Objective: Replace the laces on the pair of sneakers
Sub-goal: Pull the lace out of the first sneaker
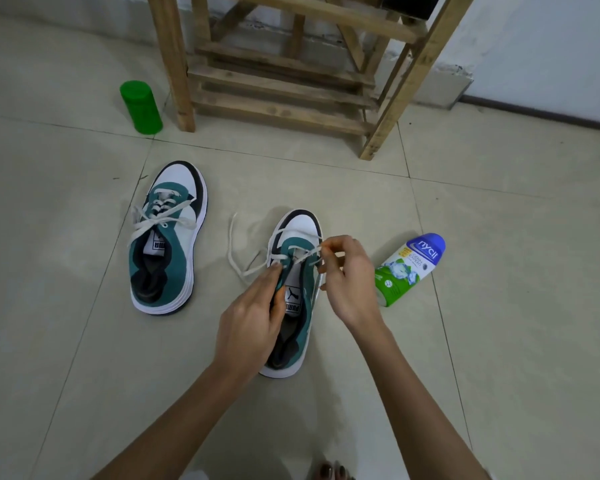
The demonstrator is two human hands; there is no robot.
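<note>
suede-like teal panels, smooth white sides, a dark rim at the toe and a thick ribbed white sole: on my feed that is the sneaker [298, 233] in the middle of the frame. its toe points up the picture and it stands on glossy pale floor tiles [499, 202]. its flat off-white lace [238, 268] crosses only the front eyelets. one limp end curls in a loop on the tile left of the toe. the white tongue carries a black printed logo.

the left hand [253, 317] comes in from the lower left with the wrist bent. its fingers stretch along the left eyelet edge and the thumb tucks toward the tongue, so it grips that side of the upper. the right hand [343, 278] sits just right of the shoe with fingers curled, fingertips pinching the lace where it crosses the eyelets.

i see the second sneaker [167, 244], same colours, at centre left and well apart, laced up with loose ends draped over its sides. a smooth green plastic cylinder [141, 107] stands upright at upper left, beside a leg of a rough wooden rack [281, 81]. a rounded white, green and blue bottle [409, 268] lies on its side just right of the right hand.
</note>
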